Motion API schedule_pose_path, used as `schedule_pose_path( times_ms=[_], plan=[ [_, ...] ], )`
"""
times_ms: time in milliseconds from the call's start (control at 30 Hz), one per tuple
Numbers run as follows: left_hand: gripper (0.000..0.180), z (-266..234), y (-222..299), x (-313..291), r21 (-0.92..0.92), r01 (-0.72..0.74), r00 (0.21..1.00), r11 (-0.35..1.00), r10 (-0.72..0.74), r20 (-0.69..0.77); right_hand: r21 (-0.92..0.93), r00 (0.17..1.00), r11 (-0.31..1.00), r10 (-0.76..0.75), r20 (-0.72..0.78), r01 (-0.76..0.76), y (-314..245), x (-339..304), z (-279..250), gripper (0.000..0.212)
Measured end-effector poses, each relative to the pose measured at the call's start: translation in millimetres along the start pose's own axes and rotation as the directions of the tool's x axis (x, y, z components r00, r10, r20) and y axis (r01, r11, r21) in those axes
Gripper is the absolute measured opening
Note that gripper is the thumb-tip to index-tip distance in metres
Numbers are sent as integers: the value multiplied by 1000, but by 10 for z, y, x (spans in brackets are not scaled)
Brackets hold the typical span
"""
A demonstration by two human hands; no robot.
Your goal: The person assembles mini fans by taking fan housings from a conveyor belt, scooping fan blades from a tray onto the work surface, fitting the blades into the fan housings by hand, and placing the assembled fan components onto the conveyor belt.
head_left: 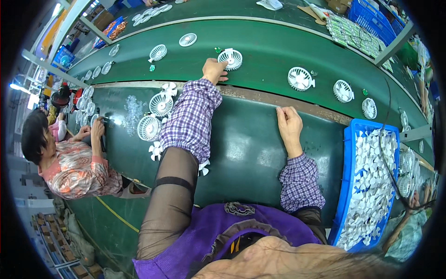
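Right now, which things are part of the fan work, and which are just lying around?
Part of the work:
- left hand touching a white fan grille on the green belt
- right hand resting on the green table
- blue crate of white fan blades
- grilles beside the left sleeve

Just lying about:
- blue basket far across
- cardboard pieces

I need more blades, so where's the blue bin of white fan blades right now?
In the head view, the blue bin of white fan blades sits at the person's right, beside the right hand resting on the green table.
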State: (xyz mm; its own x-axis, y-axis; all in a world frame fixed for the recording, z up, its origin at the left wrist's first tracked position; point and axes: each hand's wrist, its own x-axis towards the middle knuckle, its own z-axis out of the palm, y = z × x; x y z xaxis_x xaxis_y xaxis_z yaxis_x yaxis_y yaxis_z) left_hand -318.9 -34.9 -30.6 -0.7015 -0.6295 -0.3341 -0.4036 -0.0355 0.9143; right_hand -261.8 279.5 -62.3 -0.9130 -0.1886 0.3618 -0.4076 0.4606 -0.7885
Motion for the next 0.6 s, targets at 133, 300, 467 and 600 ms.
schedule_pose_path(
  times_ms=[133,300,467,600],
  plan=[
    [24,-152,31,173,-22,98,974,995,-91,208,-13,991,993,-117,-69,116,30,65,67,17],
    [31,-916,408,-535,-131,-19,940,991,62,336,-38,998,997,-68,-12,67,1,110,26,19],
    [50,-1740,273,-1527,-331,-62,939,941,168,301,88,982,991,-118,148,106,-262,-75,182,10],
    [49,-2130,-110,-2095,-489,-34,949,872,182,259,236,602,734,-665,441,637,-1054,-353,540,41]
  ],
)
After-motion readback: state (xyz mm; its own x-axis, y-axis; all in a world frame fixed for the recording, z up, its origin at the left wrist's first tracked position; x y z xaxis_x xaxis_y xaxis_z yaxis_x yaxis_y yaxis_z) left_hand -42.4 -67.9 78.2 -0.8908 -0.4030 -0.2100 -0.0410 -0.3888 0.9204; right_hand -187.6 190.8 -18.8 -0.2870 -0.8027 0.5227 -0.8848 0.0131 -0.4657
